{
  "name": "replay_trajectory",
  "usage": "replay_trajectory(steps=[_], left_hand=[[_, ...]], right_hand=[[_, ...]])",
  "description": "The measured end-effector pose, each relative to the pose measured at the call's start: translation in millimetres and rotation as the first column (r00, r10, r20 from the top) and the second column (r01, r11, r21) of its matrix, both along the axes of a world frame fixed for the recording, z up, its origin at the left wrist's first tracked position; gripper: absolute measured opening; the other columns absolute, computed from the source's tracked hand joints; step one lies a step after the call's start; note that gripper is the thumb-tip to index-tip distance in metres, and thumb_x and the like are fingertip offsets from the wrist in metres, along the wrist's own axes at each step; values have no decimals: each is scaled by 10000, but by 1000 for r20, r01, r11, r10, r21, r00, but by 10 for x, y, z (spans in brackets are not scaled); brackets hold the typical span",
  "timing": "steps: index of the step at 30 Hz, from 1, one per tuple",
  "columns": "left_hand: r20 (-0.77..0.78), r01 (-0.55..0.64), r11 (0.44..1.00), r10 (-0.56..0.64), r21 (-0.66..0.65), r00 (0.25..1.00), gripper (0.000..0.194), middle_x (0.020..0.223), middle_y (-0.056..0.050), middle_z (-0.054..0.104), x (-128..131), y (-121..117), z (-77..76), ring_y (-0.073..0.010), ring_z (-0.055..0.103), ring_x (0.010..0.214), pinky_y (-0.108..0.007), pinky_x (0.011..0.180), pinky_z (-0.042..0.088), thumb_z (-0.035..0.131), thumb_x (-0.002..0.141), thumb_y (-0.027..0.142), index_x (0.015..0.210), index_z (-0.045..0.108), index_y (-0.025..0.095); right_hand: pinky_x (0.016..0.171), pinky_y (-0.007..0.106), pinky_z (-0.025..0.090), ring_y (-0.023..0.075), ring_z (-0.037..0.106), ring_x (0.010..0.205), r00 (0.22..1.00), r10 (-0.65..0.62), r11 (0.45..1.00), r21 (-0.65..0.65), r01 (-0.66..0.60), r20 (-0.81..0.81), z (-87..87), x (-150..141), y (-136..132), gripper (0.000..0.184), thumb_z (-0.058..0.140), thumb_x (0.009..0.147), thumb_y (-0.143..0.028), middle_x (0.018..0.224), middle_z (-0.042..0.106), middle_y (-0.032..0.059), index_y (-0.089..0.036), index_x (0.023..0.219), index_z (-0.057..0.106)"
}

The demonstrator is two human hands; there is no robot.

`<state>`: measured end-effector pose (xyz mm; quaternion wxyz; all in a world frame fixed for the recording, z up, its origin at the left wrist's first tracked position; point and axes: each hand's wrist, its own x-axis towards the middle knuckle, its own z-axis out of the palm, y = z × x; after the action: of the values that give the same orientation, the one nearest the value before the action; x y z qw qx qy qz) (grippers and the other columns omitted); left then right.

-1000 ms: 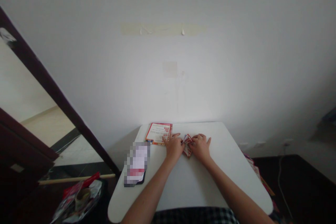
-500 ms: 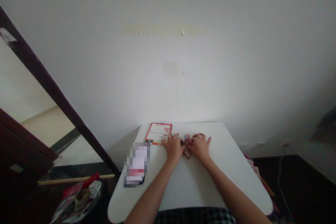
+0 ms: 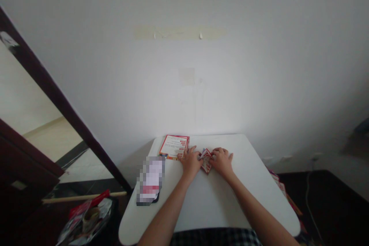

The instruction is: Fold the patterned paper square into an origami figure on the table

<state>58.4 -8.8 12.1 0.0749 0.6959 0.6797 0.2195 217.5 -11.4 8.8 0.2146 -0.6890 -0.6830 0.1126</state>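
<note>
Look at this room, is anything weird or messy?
Yes, on the wall above the white table. A yellowed strip of tape is stuck there with small torn white bits, and a pale square patch sits below it. They look like leftovers from something pulled off.

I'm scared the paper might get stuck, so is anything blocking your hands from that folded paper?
Nothing visible is in the way. Your left hand and right hand are right beside the folded red-and-white paper, one on each side.
</note>
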Motion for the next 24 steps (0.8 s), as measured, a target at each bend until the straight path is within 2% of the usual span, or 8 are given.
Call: replay_trajectory(steps=[7, 11, 18, 24], left_hand=[[-37, -2, 999, 3, 35, 999, 213, 1470, 31, 508, 55, -30, -22, -353, 377, 1353, -774, 1076, 164, 685, 775, 366, 982, 724, 334], [-30, -19, 1000, 19, 11, 999, 206, 1471, 23, 511, 65, -19, -3, -348, 376, 1356, -764, 1082, 162, 688, 768, 355, 970, 724, 329], [20, -19, 999, 19, -28, 1000, 169, 1476, 82, 502, 24, 32, 13, -330, 346, 1387, -749, 1087, 167, 724, 718, 344, 887, 728, 341], [36, -13, 1000, 13, -5, 999, 178, 1502, 76, 473, 27, 42, -23, -326, 312, 1414, -737, 1106, 138, 732, 703, 322, 881, 728, 333]], right_hand=[[1071, 734, 95, 348, 375, 1267, 997, 1, 999, 54, -5, 76, 68, -84, -27, 231, 612, 811, -368, 1234, 586, 101, -244, 976, 717], [1081, 728, 84, 348, 371, 1272, 995, 10, 999, 53, -15, 100, 85, -111, -24, 258, 607, 810, -369, 1251, 579, 112, -231, 1000, 713], [1078, 720, 113, 332, 377, 1270, 997, 18, 1000, 24, -20, 80, 79, -56, -17, 235, 582, 813, -294, 1272, 571, 88, -252, 1009, 706], [1078, 702, 138, 320, 378, 1266, 998, 12, 1000, -11, -12, 69, 62, -45, -10, 254, 568, 825, -287, 1292, 557, 77, -267, 1042, 698]])
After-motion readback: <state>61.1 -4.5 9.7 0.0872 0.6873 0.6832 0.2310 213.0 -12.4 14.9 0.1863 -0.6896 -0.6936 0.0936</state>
